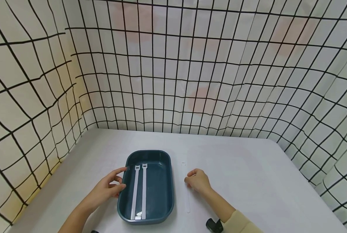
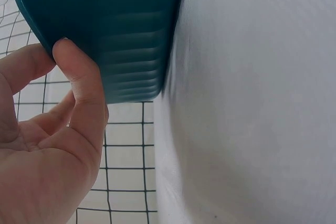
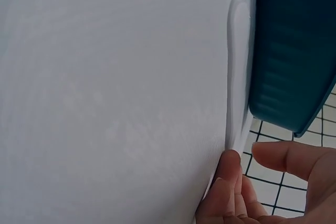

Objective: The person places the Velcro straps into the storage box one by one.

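A dark teal tray holds two long white straps, a left one and a right one, each with a slotted head at the far end. My left hand touches the tray's left rim with thumb and index fingertips, spaced apart along it. Right of the tray, another white strap lies lengthwise on the table. Over its middle is my right hand. The right wrist view has a fingertip at the edge of this strap, with the thumb held apart from it.
The white table carries the tray left of centre. Black wire grid stands along the back and both sides, with pale sheeting behind it. A black device sits at the right wrist.
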A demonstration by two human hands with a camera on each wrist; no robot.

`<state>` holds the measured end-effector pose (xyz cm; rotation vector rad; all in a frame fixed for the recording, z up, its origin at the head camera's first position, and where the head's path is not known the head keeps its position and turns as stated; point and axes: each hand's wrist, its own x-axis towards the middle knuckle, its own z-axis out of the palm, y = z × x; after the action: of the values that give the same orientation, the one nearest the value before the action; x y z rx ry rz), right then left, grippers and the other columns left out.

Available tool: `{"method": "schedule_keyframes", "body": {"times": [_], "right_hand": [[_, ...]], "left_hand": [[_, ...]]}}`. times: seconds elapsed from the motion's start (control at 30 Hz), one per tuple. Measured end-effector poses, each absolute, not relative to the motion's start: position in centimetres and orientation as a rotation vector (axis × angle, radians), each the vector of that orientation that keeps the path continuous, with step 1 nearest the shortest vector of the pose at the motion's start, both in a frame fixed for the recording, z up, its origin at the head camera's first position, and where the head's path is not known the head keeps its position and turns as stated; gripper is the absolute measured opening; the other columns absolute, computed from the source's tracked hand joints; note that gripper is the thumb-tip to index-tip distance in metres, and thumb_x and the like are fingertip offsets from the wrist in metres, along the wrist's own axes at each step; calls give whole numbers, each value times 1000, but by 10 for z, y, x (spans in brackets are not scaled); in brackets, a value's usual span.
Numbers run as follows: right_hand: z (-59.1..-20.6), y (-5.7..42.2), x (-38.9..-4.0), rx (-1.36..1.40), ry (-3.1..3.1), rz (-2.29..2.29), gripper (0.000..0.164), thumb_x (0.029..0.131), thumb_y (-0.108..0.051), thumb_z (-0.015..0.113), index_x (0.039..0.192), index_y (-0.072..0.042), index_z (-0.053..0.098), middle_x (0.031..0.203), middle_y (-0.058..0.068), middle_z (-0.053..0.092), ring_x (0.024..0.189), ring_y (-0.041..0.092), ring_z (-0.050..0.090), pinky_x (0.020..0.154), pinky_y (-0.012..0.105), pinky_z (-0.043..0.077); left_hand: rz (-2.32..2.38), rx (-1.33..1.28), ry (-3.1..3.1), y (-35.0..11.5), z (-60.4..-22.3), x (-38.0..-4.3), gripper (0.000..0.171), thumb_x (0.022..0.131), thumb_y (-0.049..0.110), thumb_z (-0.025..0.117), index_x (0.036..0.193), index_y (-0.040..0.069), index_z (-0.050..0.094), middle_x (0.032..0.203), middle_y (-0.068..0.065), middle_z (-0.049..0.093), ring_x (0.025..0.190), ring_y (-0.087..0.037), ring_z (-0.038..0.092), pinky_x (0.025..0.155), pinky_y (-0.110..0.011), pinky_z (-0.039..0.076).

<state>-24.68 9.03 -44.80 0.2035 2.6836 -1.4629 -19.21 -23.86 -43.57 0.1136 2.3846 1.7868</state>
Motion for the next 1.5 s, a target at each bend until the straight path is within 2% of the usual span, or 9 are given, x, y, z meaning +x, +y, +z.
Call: {"method": "schedule_keyframes", "body": {"times": [0.1, 0.33, 0.67, 1.1, 1.5], "right_hand": [[-451, 90, -248, 145, 2752, -1397, 18, 74, -4, 70, 88, 1, 60, 69, 5, 59, 58, 15, 56, 53, 27, 43], [-453, 85, -247, 55, 2890, -1216, 26, 72, -3, 74, 91, 1, 57, 79, 7, 58, 73, 21, 54, 64, 35, 47], [-447, 79, -242, 51, 2897, -1184, 30, 73, 2, 75, 96, 2, 56, 75, 7, 56, 67, 20, 53, 59, 31, 46], [-451, 82, -244, 4, 2887, -1267, 22, 74, 2, 72, 91, 2, 58, 72, 5, 58, 64, 17, 55, 57, 30, 46], [-452, 82, -245, -10, 2830, -1314, 21, 77, 1, 69, 95, 2, 59, 66, 2, 61, 56, 13, 58, 56, 29, 46]], "left_hand": [[1789, 114, 2383, -239, -437, -192, 63, 92, 12, 66, 148, 7, 36, 100, -15, 47, 80, -26, 62, 72, -33, 56], [1784, 59, 2405, -238, -438, -192, 62, 92, 11, 67, 147, 10, 39, 100, -14, 48, 81, -26, 63, 72, -34, 57], [1787, 104, 2393, -239, -438, -192, 64, 92, 13, 67, 148, 8, 37, 100, -15, 48, 81, -26, 62, 72, -33, 56], [1787, 107, 2389, -239, -437, -192, 63, 92, 13, 67, 148, 7, 37, 101, -15, 48, 82, -26, 62, 72, -33, 56], [1785, 105, 2396, -238, -436, -192, 63, 92, 14, 67, 147, 7, 37, 100, -15, 48, 81, -26, 62, 72, -33, 56]]}}
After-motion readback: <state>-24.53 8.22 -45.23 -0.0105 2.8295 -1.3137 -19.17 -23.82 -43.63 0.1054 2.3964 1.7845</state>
